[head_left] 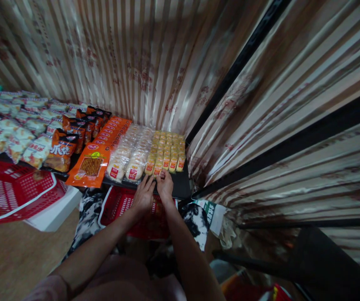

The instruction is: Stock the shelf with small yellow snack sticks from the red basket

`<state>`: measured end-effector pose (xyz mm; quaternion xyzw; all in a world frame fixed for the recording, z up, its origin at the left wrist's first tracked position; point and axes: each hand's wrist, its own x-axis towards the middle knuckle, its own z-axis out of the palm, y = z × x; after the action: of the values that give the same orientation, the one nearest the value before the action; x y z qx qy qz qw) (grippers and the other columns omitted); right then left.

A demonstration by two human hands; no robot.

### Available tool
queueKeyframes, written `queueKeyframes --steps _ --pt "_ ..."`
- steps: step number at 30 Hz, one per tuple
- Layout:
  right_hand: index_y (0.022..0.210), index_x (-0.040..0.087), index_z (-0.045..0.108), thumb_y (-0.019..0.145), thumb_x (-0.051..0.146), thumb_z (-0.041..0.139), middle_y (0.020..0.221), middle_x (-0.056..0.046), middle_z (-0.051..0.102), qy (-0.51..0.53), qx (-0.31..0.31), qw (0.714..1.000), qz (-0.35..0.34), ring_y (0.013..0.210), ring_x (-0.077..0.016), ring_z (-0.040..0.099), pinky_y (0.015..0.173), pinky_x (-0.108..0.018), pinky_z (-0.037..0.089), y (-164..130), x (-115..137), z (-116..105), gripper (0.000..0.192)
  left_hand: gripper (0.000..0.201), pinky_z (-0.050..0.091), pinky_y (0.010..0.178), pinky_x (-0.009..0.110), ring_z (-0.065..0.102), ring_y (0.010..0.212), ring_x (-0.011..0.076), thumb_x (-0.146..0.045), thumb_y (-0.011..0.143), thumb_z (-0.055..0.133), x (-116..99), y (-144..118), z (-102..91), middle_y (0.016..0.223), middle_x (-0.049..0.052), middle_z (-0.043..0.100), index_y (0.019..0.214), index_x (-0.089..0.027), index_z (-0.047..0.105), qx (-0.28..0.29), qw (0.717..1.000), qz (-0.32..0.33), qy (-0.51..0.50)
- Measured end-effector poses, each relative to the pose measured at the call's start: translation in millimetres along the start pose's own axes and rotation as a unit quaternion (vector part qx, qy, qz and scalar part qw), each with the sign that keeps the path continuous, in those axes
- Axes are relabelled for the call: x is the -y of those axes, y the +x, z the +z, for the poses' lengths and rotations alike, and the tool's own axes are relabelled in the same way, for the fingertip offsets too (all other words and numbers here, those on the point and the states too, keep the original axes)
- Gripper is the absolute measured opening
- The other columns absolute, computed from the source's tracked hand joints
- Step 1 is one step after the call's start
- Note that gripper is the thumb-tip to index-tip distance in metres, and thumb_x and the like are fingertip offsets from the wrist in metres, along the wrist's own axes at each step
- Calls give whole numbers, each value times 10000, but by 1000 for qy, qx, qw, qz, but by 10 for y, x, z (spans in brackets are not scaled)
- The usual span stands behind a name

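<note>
Rows of small yellow snack packets (166, 164) with orange-red labels stand at the right end of a black shelf (181, 182). At the front of these rows, my right hand (165, 186) has its fingers bent together on a front packet. My left hand (144, 194) lies just to the left at the shelf's front edge, fingers stretched forward and slightly apart, holding nothing I can see. Beyond its fingertips are clear-wrapped round white pastries (133, 170) with red labels. The exact contact under the right fingertips is partly hidden.
Left along the shelf are orange snack bags (88, 167), brown-orange bags (61, 150) and many white packets (37, 150). A red basket (120, 205) sits below my hands, another red basket (10, 192) at left. A striped curtain (120, 54) and black poles (239, 71) stand behind.
</note>
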<state>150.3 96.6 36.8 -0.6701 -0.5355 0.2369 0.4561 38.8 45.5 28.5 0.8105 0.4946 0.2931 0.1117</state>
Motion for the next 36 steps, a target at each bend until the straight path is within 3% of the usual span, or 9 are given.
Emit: queueKeyframes --steps 11,17,24,31,36 --pt "984 152 525 759 235 491 898 -82 585 -25 -23 999 -14 816 -176 562 791 -313 461 -18 37 28 243 614 281 1039 460 183 1355 272 -98 692 442 -66 50 -47 1430 147 319 1305 -61 417 43 999 -10 5" --pt "1042 128 498 778 256 467 984 -112 575 -1 -51 998 -28 868 -170 558 758 -290 469 -71 39 24 294 586 277 1046 482 157 1362 280 -88 687 443 -17 -32 21 1422 162 328 1273 -64 451 18 1000 12 7" --pt "1030 146 521 833 271 400 1018 -97 595 13 -107 993 -47 908 -153 561 848 -310 436 -218 17 5 263 488 286 1063 462 224 1345 262 -97 766 388 73 -172 62 1347 194 429 1241 -31 475 0 998 51 28" --pt "992 151 541 842 299 427 852 -54 652 116 -53 991 -32 772 -133 619 718 -252 488 -556 8 -73 240 509 257 1073 472 222 1348 246 -124 817 357 108 -249 90 1387 170 384 1323 -75 382 -2 995 75 62" --pt "887 166 601 814 285 430 821 -44 666 31 -10 999 -40 693 -133 607 652 -232 475 -890 -159 -150 220 476 201 1097 456 160 1366 241 -165 862 361 57 -373 90 1423 165 326 1329 -69 362 13 996 58 63"
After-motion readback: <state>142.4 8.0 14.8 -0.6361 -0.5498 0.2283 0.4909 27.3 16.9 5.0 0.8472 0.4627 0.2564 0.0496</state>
